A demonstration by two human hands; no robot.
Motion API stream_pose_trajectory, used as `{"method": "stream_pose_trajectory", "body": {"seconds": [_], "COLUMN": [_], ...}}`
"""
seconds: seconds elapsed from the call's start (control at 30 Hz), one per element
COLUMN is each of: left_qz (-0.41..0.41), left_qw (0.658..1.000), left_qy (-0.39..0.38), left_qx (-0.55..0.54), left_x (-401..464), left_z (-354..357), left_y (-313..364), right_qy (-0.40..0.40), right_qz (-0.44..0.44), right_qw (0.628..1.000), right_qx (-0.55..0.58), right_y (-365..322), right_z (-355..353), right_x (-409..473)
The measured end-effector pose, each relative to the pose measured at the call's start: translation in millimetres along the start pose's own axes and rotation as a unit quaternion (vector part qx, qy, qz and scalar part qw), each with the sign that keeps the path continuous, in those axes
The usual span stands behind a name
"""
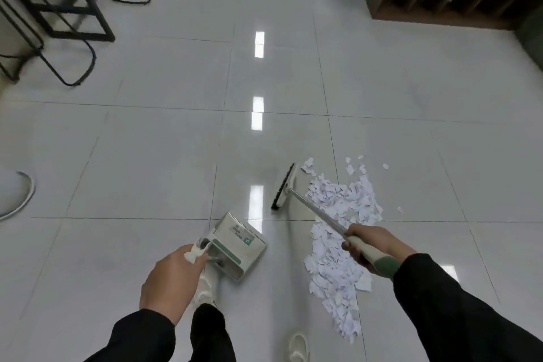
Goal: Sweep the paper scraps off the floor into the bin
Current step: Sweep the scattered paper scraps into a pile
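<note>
Both hands busy. Right hand (367, 247) grips the broom handle (320, 216), fingers wrapped round the pale grip just above its green end. Broom head (284, 187) sits ahead and to the left of that hand, bristles facing left, away from the scraps. Paper scraps (340, 232) lie in a long white pile on the floor (147, 141), running from just right of the broom head, under the handle and right hand, back toward the person. A few loose bits sit apart ahead and to the right of the pile. Left hand (169, 279) holds the dustpan (235, 244) by its upright handle, fingers curled round the top. Dustpan is just ahead of the left hand, between both hands, well clear of the pile; whether it touches the floor can't be told. White shoes (298, 347) show under and between the arms.
</note>
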State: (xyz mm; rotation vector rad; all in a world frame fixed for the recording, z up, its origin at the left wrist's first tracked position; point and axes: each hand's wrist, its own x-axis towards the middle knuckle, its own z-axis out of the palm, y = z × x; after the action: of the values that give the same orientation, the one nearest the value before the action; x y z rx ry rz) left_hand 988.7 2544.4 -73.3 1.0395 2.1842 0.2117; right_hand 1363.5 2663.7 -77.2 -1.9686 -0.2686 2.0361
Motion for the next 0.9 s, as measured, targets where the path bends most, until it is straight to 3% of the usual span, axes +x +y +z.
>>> {"method": "stream_pose_trajectory", "body": {"seconds": [0.3, 0.43, 0.6, 0.9], "left_qz": [0.081, 0.122, 0.176, 0.237], "left_qw": [0.995, 0.988, 0.971, 0.947], "left_qy": [-0.022, -0.032, -0.057, -0.109], "left_qx": [0.045, 0.088, 0.15, 0.186], "left_x": [158.7, 201.9, 268.3, 325.4], "left_z": [-88.0, -105.5, -101.2, -75.9], "left_y": [20.6, 33.2, 96.9, 251.4], "right_qy": [0.037, 0.032, 0.038, 0.078], "right_qz": [-0.006, -0.011, -0.015, 0.019], "right_qw": [0.992, 0.974, 0.928, 0.922], "right_qx": [0.124, 0.224, 0.37, 0.38], "right_y": [-81.1, -108.7, -121.7, -117.6], "right_z": [145.1, 136.7, 83.3, 24.1], "right_x": [113.5, 135.8, 140.2, 51.3]}}
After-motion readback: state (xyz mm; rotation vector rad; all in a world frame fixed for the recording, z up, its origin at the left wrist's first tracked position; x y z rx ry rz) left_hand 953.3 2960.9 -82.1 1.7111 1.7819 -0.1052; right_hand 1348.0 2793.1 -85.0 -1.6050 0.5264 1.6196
